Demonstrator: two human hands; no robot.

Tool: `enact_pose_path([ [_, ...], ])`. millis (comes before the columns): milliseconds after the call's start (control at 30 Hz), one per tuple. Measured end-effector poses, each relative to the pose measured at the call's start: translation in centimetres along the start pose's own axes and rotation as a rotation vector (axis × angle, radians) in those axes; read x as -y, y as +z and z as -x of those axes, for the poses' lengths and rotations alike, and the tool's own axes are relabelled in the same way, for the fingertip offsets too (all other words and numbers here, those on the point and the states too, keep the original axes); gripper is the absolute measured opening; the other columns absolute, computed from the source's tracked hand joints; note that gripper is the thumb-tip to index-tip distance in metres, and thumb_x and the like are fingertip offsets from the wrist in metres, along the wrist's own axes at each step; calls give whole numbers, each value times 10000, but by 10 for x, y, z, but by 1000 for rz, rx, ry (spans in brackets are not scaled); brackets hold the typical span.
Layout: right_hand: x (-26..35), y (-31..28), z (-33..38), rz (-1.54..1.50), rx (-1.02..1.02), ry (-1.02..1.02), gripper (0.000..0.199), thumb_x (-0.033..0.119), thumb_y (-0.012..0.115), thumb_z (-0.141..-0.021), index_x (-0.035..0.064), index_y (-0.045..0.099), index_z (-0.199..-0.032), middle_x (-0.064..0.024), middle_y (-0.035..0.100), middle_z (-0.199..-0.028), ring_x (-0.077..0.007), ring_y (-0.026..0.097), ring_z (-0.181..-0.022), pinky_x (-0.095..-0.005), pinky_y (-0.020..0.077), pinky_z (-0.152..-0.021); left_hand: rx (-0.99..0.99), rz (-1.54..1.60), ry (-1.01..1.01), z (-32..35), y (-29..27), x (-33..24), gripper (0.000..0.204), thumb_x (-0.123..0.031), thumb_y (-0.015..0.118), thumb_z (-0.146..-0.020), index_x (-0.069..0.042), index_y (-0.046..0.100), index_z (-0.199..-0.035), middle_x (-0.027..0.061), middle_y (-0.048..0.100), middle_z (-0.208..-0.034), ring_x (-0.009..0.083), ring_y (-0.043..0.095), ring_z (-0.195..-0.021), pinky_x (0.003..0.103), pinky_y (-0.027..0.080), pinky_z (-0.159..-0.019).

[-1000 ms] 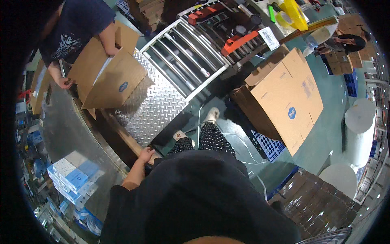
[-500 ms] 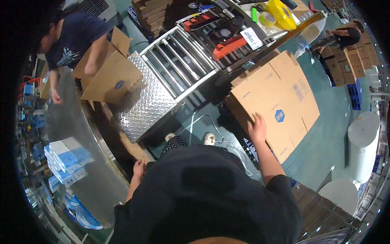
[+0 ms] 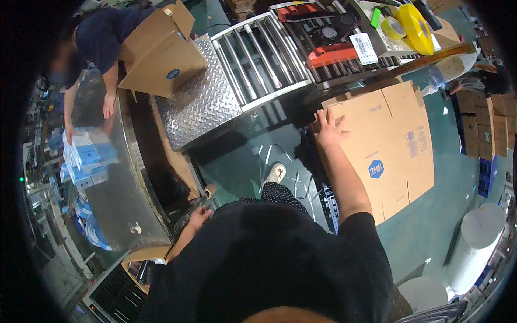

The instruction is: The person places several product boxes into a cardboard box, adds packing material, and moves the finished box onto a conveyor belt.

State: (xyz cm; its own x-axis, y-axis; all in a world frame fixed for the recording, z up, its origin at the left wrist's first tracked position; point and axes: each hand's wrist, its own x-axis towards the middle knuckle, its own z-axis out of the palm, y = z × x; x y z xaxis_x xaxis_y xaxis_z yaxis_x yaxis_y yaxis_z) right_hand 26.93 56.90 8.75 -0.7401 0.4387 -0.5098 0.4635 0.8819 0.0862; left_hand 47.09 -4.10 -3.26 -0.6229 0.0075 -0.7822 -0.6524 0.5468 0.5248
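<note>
**Right hand flat on a folded carton beside the roller conveyor**

While the right hand [image 3: 327, 129] reaches forward with fingers spread, it lies open and flat on the upper left corner of a flattened cardboard carton [image 3: 393, 145], pressing on it rather than gripping it. That carton sits tilted to the person's right, over the green floor [image 3: 425, 237], with its top edge close to the end of the roller conveyor [image 3: 269, 54]. A small blue round mark shows on its lower part.

Low on the person's left, the left hand [image 3: 198, 217] hangs near a brown cardboard edge beside the metal table [image 3: 116, 199]; its fingers look loosely curled, though the view there is dark and I cannot tell whether it holds anything.

Ahead, a ribbed metal plate [image 3: 199, 102] joins the conveyor. Across it, another person in a dark shirt [image 3: 99, 37] leans over an open cardboard box [image 3: 161, 54], one hand on the table near a stack of blue and white packs [image 3: 86, 156]. Yellow tape rolls [image 3: 412, 21] rest at the far right of the conveyor, and a white cylinder [image 3: 474, 247] stands on the floor to the right.
</note>
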Motion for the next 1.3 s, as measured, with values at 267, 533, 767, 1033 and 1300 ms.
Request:
enact_pose_path([
  [267,-7,38,-10,42,-278,-15,353,202,510,-896,318,491,-1228,-73,387,-1393,-423,356,-1287,-624,364,-923,-159,92,112,32,-19,-145,455,-198,661,-894,-12,534,-1290,42,637,-1010,129,584,-894,275,470,-818],
  [533,-20,-11,57,-233,-510,-132,451,60,602,-781,184,531,-1209,-177,470,-1285,-392,485,-1155,-459,467,-927,-244,17,52,54,-35,-77,534,-224,698,-857,-27,510,-1317,110,638,-1119,173,607,-979,305,475,-881],
  [767,-47,-89,156,-193,-756,149,370,27,540,-781,97,608,-1137,-145,616,-1121,-336,576,-1060,-413,478,-896,-137,-161,334,0,-120,-142,522,-242,688,-852,-23,520,-1295,159,644,-1104,226,632,-978,334,482,-874],
  [1033,-17,-116,280,0,-1274,324,164,123,611,-867,82,653,-1020,-89,665,-979,-299,610,-941,-407,479,-813,-179,-152,493,-93,-251,-195,452,-217,681,-864,-50,558,-1266,124,650,-1073,222,624,-954,335,486,-870],
  [1300,37,-100,293,-174,-1197,290,157,124,609,-887,59,654,-1023,-110,649,-977,-301,599,-945,-395,468,-821,-487,-397,799,-142,-323,-226,441,-255,660,-857,-41,570,-1232,223,537,-1280,375,481,-1223,416,377,-1032],
])
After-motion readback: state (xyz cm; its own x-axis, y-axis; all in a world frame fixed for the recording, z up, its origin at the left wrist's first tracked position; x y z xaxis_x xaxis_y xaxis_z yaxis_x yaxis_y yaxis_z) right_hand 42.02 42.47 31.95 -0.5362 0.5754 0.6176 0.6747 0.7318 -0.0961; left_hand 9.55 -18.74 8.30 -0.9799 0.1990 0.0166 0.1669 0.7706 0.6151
